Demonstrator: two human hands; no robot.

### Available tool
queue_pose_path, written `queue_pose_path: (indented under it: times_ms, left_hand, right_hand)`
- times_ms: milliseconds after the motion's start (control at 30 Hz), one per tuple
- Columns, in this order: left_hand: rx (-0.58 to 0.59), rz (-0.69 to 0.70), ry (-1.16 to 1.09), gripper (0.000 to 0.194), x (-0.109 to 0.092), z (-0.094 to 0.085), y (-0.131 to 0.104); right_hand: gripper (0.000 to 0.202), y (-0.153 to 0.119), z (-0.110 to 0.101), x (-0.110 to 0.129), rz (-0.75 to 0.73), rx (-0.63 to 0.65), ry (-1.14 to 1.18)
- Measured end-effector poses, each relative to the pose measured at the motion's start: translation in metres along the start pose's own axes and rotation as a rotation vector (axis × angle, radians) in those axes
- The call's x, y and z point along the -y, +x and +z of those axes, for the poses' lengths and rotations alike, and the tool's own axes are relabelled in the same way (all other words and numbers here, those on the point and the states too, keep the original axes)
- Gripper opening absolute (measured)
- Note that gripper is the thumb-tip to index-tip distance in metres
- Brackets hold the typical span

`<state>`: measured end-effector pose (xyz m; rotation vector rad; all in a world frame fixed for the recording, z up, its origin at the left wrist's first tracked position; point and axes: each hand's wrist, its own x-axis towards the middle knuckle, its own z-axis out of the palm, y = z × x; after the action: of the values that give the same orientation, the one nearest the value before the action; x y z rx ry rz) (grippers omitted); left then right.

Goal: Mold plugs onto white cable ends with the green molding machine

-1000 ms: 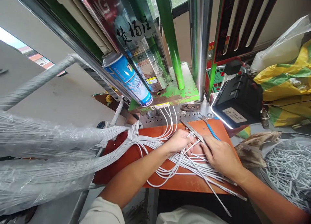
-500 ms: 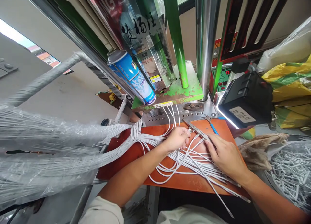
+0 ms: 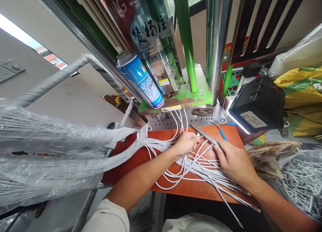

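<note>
My left hand is closed, its fingertips pinching a white cable's connector end against a narrow metal bar. My right hand grips the near right end of that bar between thumb and fingers. Two more white cables with metal-tipped ends sit along the bar's lower side, between the hands. Below them, many loose white cables fan out over an orange-brown board. My left fingers partly hide the connector they pinch.
Behind the bar stands a green press plate with white cables running under it and a blue spray can on top. Blue-handled pliers lie on the board. A lit black lamp hangs right, plastic-wrapped cables left, white scraps lower right.
The view has shifted slightly, so the scene sits a little further right. Both hands keep their hold, the left at the connector and the right on the bar.
</note>
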<state>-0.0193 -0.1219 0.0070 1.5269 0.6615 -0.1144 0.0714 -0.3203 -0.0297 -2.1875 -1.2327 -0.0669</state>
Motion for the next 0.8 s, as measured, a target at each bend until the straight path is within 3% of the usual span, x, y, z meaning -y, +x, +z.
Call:
queue_pose_path:
  times_ms: [167,333,533,667,800]
  left_hand:
    - [0.02,0.01,-0.02,0.025,-0.001,0.004,0.002]
    - [0.151,-0.04,0.006,0.024,-0.003,-0.012,0.001]
    - [0.124,-0.076,0.13,0.028,-0.006,-0.031,0.004]
    - [0.145,-0.073,0.203,0.028,-0.007,-0.031,0.008]
    - [0.084,-0.045,0.304,0.034,-0.003,-0.025,0.012]
  right_hand:
    - [0.028,0.001,0.0,-0.004,-0.083,0.058,0.024]
    - [0.028,0.0,-0.003,0.0,0.014,0.013,0.014]
    - [0.029,0.001,-0.002,0.001,0.004,0.006,0.039]
    - [0.028,-0.001,0.0,-0.003,-0.017,0.057,0.041]
    - [0.028,0.0,0.0,-0.005,-0.103,0.099,0.073]
